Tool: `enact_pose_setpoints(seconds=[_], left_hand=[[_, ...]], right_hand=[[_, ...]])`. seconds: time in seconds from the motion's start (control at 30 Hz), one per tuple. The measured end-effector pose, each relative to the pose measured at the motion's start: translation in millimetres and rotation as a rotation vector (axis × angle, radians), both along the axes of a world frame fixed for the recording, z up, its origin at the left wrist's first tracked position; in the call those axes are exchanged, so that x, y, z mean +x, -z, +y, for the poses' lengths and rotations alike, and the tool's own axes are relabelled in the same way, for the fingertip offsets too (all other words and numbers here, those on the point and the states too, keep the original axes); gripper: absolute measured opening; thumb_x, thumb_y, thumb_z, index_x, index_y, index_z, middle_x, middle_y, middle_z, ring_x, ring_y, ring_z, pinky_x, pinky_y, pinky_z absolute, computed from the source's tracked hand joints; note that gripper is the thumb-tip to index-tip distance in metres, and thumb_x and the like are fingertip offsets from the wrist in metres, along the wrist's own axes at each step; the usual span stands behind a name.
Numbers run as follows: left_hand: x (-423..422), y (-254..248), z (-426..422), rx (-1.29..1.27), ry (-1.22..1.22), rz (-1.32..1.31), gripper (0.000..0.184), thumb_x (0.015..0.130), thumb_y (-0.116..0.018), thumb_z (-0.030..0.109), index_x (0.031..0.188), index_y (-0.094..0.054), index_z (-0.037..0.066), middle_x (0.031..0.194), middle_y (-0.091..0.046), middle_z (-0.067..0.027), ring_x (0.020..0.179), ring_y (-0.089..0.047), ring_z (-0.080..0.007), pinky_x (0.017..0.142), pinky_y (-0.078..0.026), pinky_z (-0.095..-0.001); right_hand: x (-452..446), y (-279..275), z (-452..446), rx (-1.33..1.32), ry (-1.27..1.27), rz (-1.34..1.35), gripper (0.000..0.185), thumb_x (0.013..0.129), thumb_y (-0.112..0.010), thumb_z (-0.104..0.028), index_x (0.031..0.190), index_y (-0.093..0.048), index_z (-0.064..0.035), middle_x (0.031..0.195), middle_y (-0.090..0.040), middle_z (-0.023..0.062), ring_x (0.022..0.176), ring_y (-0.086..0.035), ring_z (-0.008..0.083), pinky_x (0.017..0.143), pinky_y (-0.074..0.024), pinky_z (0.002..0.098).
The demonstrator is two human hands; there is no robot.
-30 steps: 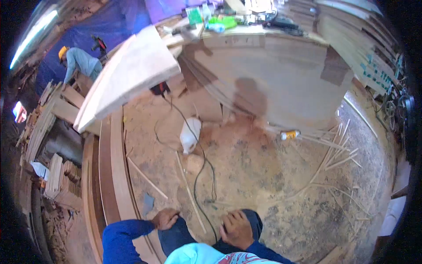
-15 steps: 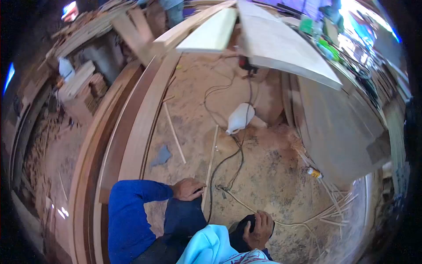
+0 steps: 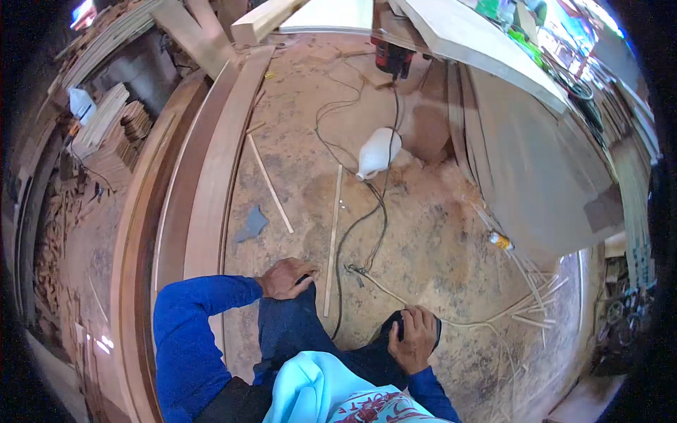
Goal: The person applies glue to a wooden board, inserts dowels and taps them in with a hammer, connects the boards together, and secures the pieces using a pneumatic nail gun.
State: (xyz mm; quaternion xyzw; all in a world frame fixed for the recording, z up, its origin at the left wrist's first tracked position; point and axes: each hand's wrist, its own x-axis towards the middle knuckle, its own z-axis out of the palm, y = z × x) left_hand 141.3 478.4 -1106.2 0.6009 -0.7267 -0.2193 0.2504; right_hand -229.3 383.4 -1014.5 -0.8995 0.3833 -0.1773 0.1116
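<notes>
My left hand (image 3: 285,278) rests on my left knee, its wrist bent and its thumb a little apart from the fingers; it holds nothing. Over my right knee lies my right hand (image 3: 416,338), fingers draped loosely and thumb apart, with nothing in it. On the floor between and beyond the knees run a thin wood strip (image 3: 333,243) and a dark cable (image 3: 341,261). A white plastic jug (image 3: 379,151) lies on its side farther ahead.
Long boards (image 3: 215,169) lie at my left. A pale panel (image 3: 486,53) overhangs the top right, with a red and black tool (image 3: 392,59) near its left edge. Thin sticks (image 3: 536,303), a yellow-labelled bottle (image 3: 501,240) and a grey scrap (image 3: 252,224) lie on the floor.
The view has swung left and down, so the panel and jug appear farther right and the other person has left the view. Both my hands stay on my knees.
</notes>
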Motion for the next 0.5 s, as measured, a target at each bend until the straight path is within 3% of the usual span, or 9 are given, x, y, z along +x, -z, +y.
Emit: enact_pose_setpoints(seconds=[0.23, 0.4, 0.47, 0.5], left_hand=[[-2.6, -2.5, 1.3, -0.036, -0.018, -0.028, 0.036, 0.097, -0.058, 0.024, 0.126, -0.060, 0.003, 0.103, -0.068, -0.0208, 0.097, -0.066, -0.0398, 0.088, -0.053, -0.0489], [-21.0, -30.8, 29.9, 0.129, -0.012, -0.032, 0.035, 0.095, -0.058, 0.020, 0.126, -0.058, 0.003, 0.111, -0.068, -0.0161, 0.104, -0.065, -0.0382, 0.092, -0.051, -0.0492], [-28.2, -58.0, 35.2, 0.154, -0.035, 0.138, 0.036, 0.094, -0.058, 0.018, 0.126, -0.058, 0.002, 0.109, -0.068, -0.0173, 0.101, -0.064, -0.0392, 0.092, -0.050, -0.0500], [-32.8, -78.2, 36.4, 0.200, -0.031, 0.157, 0.037, 0.094, -0.058, 0.018, 0.127, -0.058, 0.001, 0.107, -0.067, -0.0197, 0.102, -0.063, -0.0398, 0.093, -0.049, -0.0506]], right_hand=[[6.9, 1.3, -10.9, 0.019, -0.026, -0.006, 0.029, 0.078, -0.070, -0.015, 0.103, -0.066, -0.0004, 0.114, -0.065, 0.0158, 0.115, -0.058, 0.0392, 0.099, -0.0463, 0.0509], [-2.5, -15.2, -19.9, 0.141, -0.020, 0.036, 0.026, 0.079, -0.070, -0.015, 0.101, -0.066, -0.0013, 0.113, -0.066, 0.0157, 0.113, -0.059, 0.0389, 0.100, -0.0457, 0.0508], [-8.0, -26.3, -24.2, 0.246, -0.059, 0.086, 0.025, 0.079, -0.069, -0.014, 0.101, -0.066, -0.0012, 0.112, -0.066, 0.0160, 0.111, -0.059, 0.0393, 0.100, -0.0452, 0.0513], [-10.4, -34.8, -27.0, 0.367, -0.070, 0.139, 0.033, 0.080, -0.069, -0.016, 0.108, -0.064, -0.0008, 0.121, -0.062, 0.0194, 0.114, -0.056, 0.0414, 0.102, -0.0437, 0.0528]])
